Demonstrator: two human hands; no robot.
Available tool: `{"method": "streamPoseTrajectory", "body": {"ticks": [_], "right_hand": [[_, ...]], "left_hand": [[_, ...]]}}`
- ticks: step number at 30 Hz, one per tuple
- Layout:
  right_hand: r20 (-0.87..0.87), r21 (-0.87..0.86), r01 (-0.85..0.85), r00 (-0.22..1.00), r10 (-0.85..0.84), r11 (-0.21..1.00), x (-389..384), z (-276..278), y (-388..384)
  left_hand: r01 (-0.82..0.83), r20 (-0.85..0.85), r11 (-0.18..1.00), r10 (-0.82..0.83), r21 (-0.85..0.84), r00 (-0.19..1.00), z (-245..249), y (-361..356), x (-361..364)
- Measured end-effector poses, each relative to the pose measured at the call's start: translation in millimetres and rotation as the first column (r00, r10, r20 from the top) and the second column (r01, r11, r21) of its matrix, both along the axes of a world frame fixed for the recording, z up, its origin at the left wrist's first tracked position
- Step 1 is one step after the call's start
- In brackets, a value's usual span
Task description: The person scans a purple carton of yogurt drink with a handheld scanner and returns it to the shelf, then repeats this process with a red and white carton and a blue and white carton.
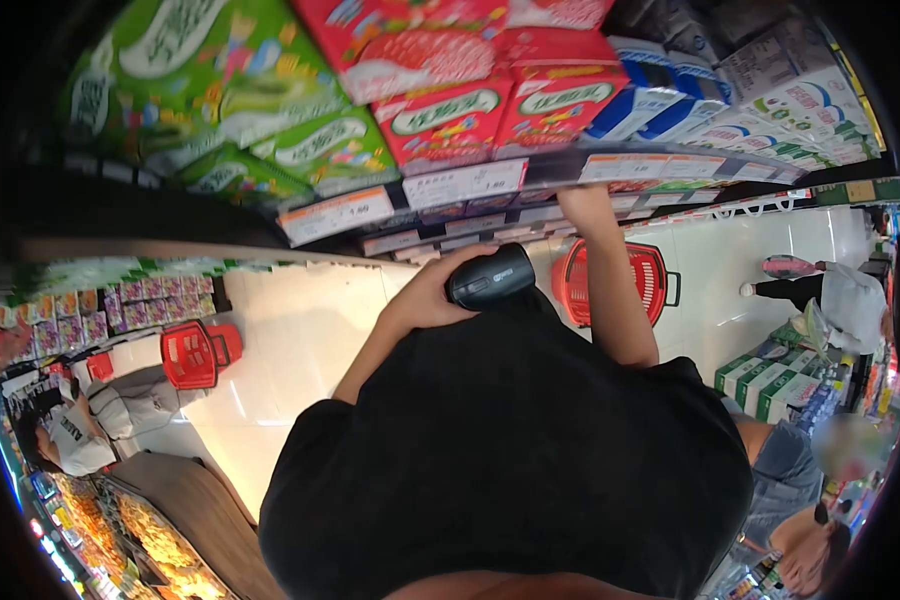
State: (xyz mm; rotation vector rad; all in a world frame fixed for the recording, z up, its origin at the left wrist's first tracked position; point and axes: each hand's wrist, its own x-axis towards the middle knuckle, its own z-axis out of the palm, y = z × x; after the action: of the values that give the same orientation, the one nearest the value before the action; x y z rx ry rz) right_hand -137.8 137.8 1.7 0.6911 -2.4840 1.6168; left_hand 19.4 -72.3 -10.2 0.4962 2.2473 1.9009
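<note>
My left hand (428,294) is closed round a dark, rounded object (494,278) with small white lettering, held close in front of my black shirt (510,450). My right hand (587,207) reaches forward to the shelf, its fingers hidden behind the price-label edge (660,166). Just above that hand, red drink cartons (560,100) stand on the shelf beside blue-and-white boxes (635,90). Green cartons (320,150) fill the shelf to the left. Below my right forearm a red shopping basket (573,285) is partly covered by the arm.
On the left, a person (80,435) is near another red basket (192,358) and a produce display (150,530). Farther right, a person in a light top (852,310) stands past stacked green-and-white boxes (765,385). Another person (785,465) is close behind my right side.
</note>
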Motion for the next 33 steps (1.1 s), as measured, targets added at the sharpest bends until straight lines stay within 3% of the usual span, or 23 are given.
{"method": "streamPoseTrajectory", "body": {"ticks": [1,4,6,8,10,11,12,14,16,18,20,22,23,24,25,26,27,28,29,30,32,33], "right_hand": [[0.085,-0.024,-0.045,0.995,0.046,0.999,-1.9,-0.3,3.2],[0.086,-0.056,-0.074,0.993,0.078,0.996,-3.3,-3.1,2.8],[0.041,0.082,-0.148,0.989,0.145,0.986,-4.2,0.4,4.5],[0.098,0.216,-0.187,0.981,0.169,0.959,-7.3,5.5,4.1],[0.105,0.081,-0.229,0.97,0.22,0.97,-7.2,11.7,2.9],[0.259,0.184,-0.326,0.926,0.274,0.927,-10.4,19.2,9.5],[0.183,0.187,-0.318,0.941,0.285,0.929,-11.3,13.1,9.0],[0.118,0.092,-0.331,0.94,0.32,0.939,-6.4,30.5,12.0],[0.202,0.02,-0.36,0.915,0.349,0.933,-9.1,29.5,17.3],[0.435,-0.029,-0.407,0.818,0.378,0.913,-9.5,30.2,25.2],[0.402,0.024,-0.406,0.841,0.363,0.914,-9.4,15.0,27.9],[0.27,-0.134,-0.358,0.884,0.382,0.924,-7.9,-1.8,26.2],[0.298,-0.198,-0.352,0.867,0.399,0.915,-6.1,-7.7,26.2],[0.303,-0.197,-0.351,0.866,0.397,0.916,-2.9,-10.7,24.7],[0.259,-0.346,-0.324,0.869,0.421,0.881,0.1,-14.2,22.6],[0.216,-0.485,-0.289,0.875,0.434,0.825,3.6,-19.1,24.0],[0.085,-0.498,-0.404,0.858,0.507,0.767,-0.1,-29.4,28.1],[0.103,-0.589,-0.435,0.796,0.597,0.681,-0.8,-27.0,30.1],[0.13,-0.632,-0.41,0.781,0.611,0.658,0.9,-28.0,31.3],[0.151,-0.674,-0.382,0.767,0.623,0.633,2.9,-28.3,32.0],[0.157,-0.714,-0.344,0.77,0.619,0.61,5.9,-18.8,36.9],[0.109,-0.699,-0.396,0.764,0.636,0.596,5.5,-15.0,42.1]], "left_hand": [[0.01,0.001,1.0,-0.01,-0.013,1.0,6.6,1.4,-3.8],[0.057,0.012,0.998,-0.057,-0.028,0.998,29.1,7.6,-21.8],[0.097,0.088,0.995,-0.096,-0.005,0.991,44.4,9.5,-32.8],[0.092,0.039,0.996,-0.092,-0.006,0.995,53.1,12.1,-43.0],[0.064,0.04,0.995,-0.067,0.081,0.997,53.8,11.6,-50.1],[0.036,0.09,0.988,-0.05,0.151,0.995,54.4,12.3,-51.1],[0.035,0.078,0.99,-0.046,0.139,0.996,52.2,10.9,-51.7],[0.006,0.222,0.975,-0.056,0.221,0.973,41.1,4.6,-53.6],[0.027,0.229,0.978,-0.075,0.206,0.971,35.3,1.9,-58.3],[-0.041,0.253,0.941,-0.048,0.336,0.966,26.1,6.1,-54.4],[-0.067,0.235,0.938,-0.015,0.339,0.972,17.0,9.6,-49.3],[-0.108,0.264,0.911,0.0,0.398,0.965,13.8,14.2,-45.5],[-0.113,0.271,0.911,0.002,0.396,0.962,11.0,12.5,-43.0],[-0.054,0.164,0.95,0.003,0.307,0.986,10.2,11.2,-42.1],[0.0,0.052,0.977,-0.011,0.213,0.999,8.9,10.2,-42.7],[0.124,0.044,0.981,-0.132,0.146,0.99,9.5,4.6,-43.2],[0.197,0.107,0.948,-0.229,0.25,0.967,9.2,2.5,-47.6],[0.255,0.162,0.899,-0.328,0.356,0.931,5.9,0.2,-51.3],[0.264,0.194,0.897,-0.346,0.354,0.918,1.8,-2.7,-52.8],[0.256,0.028,0.92,-0.276,0.298,0.961,-10.5,-2.7,-49.1],[0.151,0.172,0.84,-0.277,0.521,0.945,-41.8,-9.7,-42.7],[0.146,0.18,0.836,-0.279,0.53,0.943,-47.5,-5.3,-36.9]]}}
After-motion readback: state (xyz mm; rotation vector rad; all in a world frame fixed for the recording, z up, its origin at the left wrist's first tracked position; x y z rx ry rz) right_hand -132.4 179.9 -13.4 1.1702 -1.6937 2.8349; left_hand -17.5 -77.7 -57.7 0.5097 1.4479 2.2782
